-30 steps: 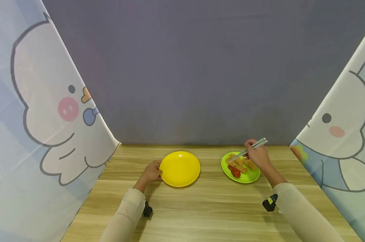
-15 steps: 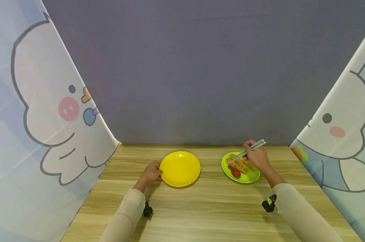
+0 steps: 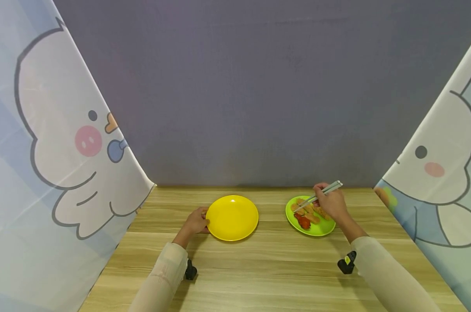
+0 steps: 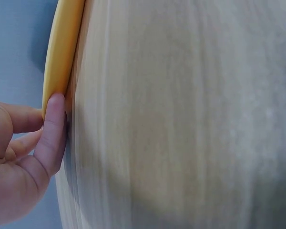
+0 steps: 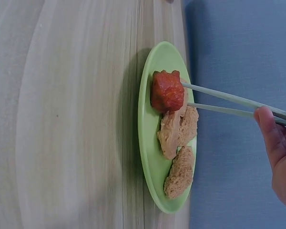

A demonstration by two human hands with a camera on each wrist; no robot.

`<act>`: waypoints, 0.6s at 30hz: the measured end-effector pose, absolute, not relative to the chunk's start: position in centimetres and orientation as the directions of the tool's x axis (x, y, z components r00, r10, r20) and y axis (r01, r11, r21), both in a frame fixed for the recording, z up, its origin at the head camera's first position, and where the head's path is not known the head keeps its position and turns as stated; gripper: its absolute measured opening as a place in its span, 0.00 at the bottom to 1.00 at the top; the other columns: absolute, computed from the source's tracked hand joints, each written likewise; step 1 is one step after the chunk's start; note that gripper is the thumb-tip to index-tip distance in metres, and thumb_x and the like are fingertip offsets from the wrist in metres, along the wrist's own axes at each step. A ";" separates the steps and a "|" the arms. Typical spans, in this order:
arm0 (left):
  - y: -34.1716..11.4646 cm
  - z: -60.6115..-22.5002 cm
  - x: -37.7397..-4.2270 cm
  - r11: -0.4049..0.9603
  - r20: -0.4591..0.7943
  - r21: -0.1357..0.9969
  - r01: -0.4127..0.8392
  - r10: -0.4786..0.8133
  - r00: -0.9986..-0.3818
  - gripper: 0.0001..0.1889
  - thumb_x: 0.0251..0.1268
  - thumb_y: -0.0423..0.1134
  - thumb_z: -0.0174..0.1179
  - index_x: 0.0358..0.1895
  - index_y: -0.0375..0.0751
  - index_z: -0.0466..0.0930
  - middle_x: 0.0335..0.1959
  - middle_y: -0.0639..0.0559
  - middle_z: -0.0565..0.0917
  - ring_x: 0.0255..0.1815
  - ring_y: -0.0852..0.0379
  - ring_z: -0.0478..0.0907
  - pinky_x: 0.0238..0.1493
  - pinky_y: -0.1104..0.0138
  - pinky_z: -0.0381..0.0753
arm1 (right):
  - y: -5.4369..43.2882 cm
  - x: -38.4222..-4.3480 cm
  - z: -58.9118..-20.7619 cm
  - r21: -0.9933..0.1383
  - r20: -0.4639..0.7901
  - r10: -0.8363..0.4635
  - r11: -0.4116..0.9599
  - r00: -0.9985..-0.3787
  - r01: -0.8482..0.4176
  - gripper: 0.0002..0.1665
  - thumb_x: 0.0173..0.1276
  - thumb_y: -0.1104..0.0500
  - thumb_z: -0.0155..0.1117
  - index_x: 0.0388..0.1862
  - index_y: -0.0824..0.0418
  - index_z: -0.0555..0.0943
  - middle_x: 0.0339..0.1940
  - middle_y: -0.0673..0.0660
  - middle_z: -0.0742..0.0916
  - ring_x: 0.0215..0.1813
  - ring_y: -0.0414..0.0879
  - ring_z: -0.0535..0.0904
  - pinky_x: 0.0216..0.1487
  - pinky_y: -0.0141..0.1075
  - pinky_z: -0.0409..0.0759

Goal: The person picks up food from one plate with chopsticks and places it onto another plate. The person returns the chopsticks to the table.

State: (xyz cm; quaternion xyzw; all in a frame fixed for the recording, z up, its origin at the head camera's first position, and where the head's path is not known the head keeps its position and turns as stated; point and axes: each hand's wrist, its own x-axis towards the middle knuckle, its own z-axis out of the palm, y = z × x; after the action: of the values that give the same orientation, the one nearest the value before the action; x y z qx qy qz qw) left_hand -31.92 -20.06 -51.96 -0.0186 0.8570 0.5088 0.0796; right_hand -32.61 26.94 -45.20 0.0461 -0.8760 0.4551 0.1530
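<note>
In the head view my left hand [image 3: 196,221] pinches the left rim of a round yellow plate [image 3: 232,218] with nothing on it. The left wrist view shows the thumb and a finger on either side of the plate's edge [image 4: 62,52]. My right hand [image 3: 332,201] holds a pair of pale green chopsticks [image 3: 317,196], slanting down to the left. Their tips are over a light green plate [image 3: 322,233], slightly spread, by a glossy red piece of food [image 5: 167,91] and a tan piece. Several tan, breaded-looking pieces [image 5: 179,172] lie on that plate too. Whether the tips touch anything I cannot tell.
Both plates stand on a wood-grain table [image 3: 251,277], the yellow one left of the green. A grey panel [image 3: 235,108] rises along the back edge. Printed cartoon curtains [image 3: 63,195] flank the table. Black wrist cameras [image 3: 190,271] hang under both sleeves.
The right hand and chopsticks have shifted slightly down and to the left, their tips now nearer the red piece. My left hand and the yellow plate have not moved.
</note>
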 end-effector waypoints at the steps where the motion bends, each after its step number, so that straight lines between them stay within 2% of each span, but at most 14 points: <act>1: -20.0 -51.9 -31.9 0.483 -0.155 0.868 -0.113 0.048 -0.987 0.28 0.68 0.21 0.55 0.72 0.34 0.69 0.48 0.33 0.80 0.35 0.50 0.86 0.33 0.59 0.91 | 27.0 -32.6 -45.2 -0.781 0.314 0.057 0.583 -0.948 -0.224 0.17 0.80 0.58 0.52 0.48 0.72 0.81 0.26 0.64 0.87 0.22 0.42 0.85 0.28 0.46 0.90; 6: -20.0 -51.9 -31.8 0.475 -0.154 0.873 -0.114 0.045 -0.987 0.28 0.68 0.20 0.55 0.72 0.34 0.69 0.49 0.32 0.80 0.34 0.50 0.86 0.33 0.59 0.91 | 26.9 -32.4 -45.2 -0.757 0.329 0.044 0.609 -0.943 -0.236 0.17 0.81 0.57 0.53 0.48 0.71 0.83 0.24 0.62 0.86 0.22 0.40 0.85 0.26 0.42 0.89; 10: -20.0 -51.8 -31.7 0.483 -0.160 0.867 -0.122 0.038 -0.986 0.28 0.69 0.21 0.55 0.72 0.35 0.69 0.50 0.32 0.80 0.34 0.51 0.86 0.33 0.60 0.91 | 26.8 -32.4 -44.9 -0.741 0.344 0.039 0.625 -0.938 -0.245 0.18 0.81 0.56 0.53 0.48 0.69 0.83 0.24 0.61 0.87 0.22 0.40 0.85 0.23 0.33 0.86; 18: -19.9 -51.6 -31.5 0.491 -0.156 0.863 -0.115 0.043 -0.987 0.28 0.68 0.22 0.56 0.72 0.34 0.69 0.51 0.31 0.80 0.33 0.51 0.86 0.33 0.60 0.91 | 26.6 -32.3 -43.8 -0.760 0.392 0.060 0.583 -0.918 -0.287 0.17 0.80 0.57 0.53 0.45 0.69 0.84 0.26 0.65 0.88 0.22 0.43 0.87 0.23 0.34 0.87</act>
State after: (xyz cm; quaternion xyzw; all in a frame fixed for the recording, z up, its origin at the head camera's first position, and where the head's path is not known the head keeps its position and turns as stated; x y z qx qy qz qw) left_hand -31.55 -19.91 -51.59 -0.0208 0.8599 0.5039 0.0785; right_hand -32.30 26.63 -43.81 0.0655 -0.8687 0.4520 0.1919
